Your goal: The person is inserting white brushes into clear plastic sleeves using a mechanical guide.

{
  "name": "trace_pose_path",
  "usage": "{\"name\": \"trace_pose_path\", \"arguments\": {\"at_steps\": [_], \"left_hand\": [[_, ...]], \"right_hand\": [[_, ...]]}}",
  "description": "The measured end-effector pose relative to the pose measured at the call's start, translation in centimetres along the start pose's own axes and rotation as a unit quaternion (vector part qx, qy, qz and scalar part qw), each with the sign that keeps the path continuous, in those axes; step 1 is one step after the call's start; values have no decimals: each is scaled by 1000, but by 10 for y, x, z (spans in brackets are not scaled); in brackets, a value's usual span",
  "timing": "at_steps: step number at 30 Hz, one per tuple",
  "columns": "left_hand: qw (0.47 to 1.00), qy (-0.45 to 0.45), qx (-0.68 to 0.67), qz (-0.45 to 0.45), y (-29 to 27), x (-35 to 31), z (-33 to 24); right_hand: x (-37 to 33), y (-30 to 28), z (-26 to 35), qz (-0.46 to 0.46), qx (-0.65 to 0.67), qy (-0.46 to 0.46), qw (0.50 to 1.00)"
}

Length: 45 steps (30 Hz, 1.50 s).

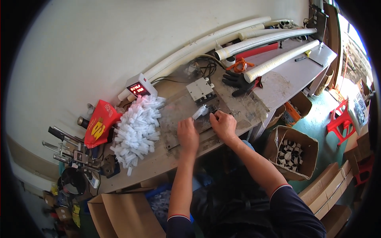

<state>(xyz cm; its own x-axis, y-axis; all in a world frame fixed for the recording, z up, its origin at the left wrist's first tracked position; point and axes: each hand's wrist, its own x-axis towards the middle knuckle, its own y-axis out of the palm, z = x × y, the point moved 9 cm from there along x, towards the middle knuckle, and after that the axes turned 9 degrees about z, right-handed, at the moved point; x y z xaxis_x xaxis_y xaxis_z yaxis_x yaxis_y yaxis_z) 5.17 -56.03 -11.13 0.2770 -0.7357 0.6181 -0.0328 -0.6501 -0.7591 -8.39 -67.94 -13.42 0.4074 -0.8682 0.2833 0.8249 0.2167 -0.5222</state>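
Clear plastic: one small bit (199, 112) between my left hand (187, 134) and right hand (224, 125), before the grey box (200, 90); fingers curled, hold unclear. Large heap (137, 129), bench (154, 162) left: finished or waiting, I cannot tell.

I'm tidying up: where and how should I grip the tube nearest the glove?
Probably around the middle of the tube, from above and the right: it's long and round, its near end crowds the black glove, and a red strip lies to its left.
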Motion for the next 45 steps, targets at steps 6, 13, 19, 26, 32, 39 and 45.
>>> {"name": "trace_pose_path", "arguments": {"at_steps": [6,13,19,26,32,39,45], "left_hand": [[988,-114,-100,-10,-11,-17,27],[947,-163,-270,60,-8,-25,15],[920,-181,-285,200,0,-25,3],[948,-139,-215,190,-5,-25,0],[936,-187,-232,187,-1,-25,0],[940,-187,-247,142,0,-28,5],[967,-139,-189,101,-3,-26,3]], "right_hand": [[-3,-4,1,-12,104,-17,994],[-4,-5,16,48,216,-114,969],[-5,2,14,90,258,-104,956],[0,12,4,102,316,-84,940],[2,19,5,161,389,-60,905],[0,29,3,243,438,-6,866],[0,34,5,291,415,-23,862]]}}
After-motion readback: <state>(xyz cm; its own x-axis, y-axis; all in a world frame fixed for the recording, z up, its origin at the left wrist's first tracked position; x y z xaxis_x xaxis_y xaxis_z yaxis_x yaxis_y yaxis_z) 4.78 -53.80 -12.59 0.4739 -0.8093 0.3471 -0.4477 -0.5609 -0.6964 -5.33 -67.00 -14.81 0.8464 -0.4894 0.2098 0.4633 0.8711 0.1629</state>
